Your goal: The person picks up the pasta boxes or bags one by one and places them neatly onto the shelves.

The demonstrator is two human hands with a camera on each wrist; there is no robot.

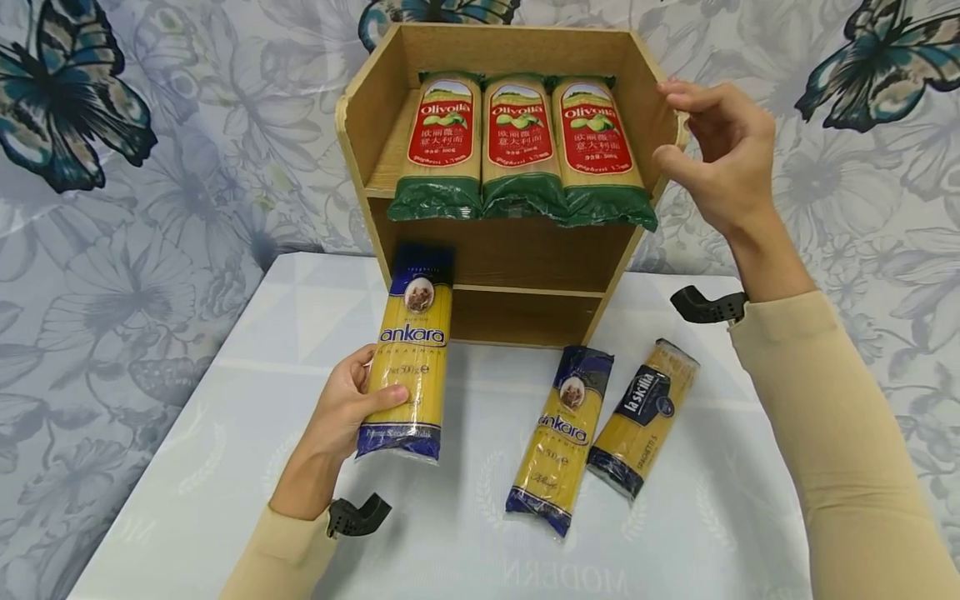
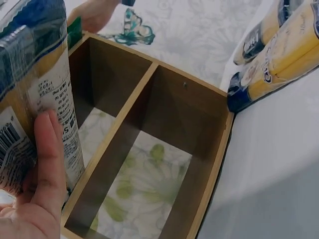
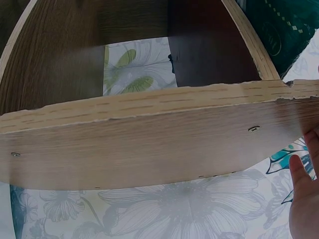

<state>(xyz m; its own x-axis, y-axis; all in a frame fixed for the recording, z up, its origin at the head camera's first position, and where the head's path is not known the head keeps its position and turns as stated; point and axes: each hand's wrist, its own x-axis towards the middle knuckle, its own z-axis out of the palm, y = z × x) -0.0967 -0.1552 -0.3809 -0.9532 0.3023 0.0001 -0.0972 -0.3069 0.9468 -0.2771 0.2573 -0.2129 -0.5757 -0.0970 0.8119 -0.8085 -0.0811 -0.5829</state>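
Left grip: your left grip (image 1: pixel 337 412) pinches the lower part of the yellow Ankara pack (image 1: pixel 411 358), thumb across the front, fingers behind. A low hold leaves the upper end free to swing or sag if your thumb slips on the film.
Pack position: the held pack is tilted, its top at the left of the middle compartment opening of the wooden shelf unit (image 1: pixel 525 250). Whether the top has passed the front edge cannot be told. A skewed approach could catch the left wall and crumple the film.
Right grip: your right grip (image 1: pixel 723 158) is at the unit's upper right edge, thumb and fingers parted and bent; whether it pinches the panel cannot be told. If contact is light, a push from the left could shift or turn the unit.
Upper compartment: three red-labelled packs (image 1: pixel 522 137) lie side by side, green ends overhanging the front. Lifting the held pack too high could knock one loose.
Unit back: it appears open; overpushing could drive a pack through.
Worktop: the second Ankara pack (image 1: pixel 562 442) and the La Sicilia pack (image 1: pixel 647 417) lie before the unit; sliding the unit forward could strike them.
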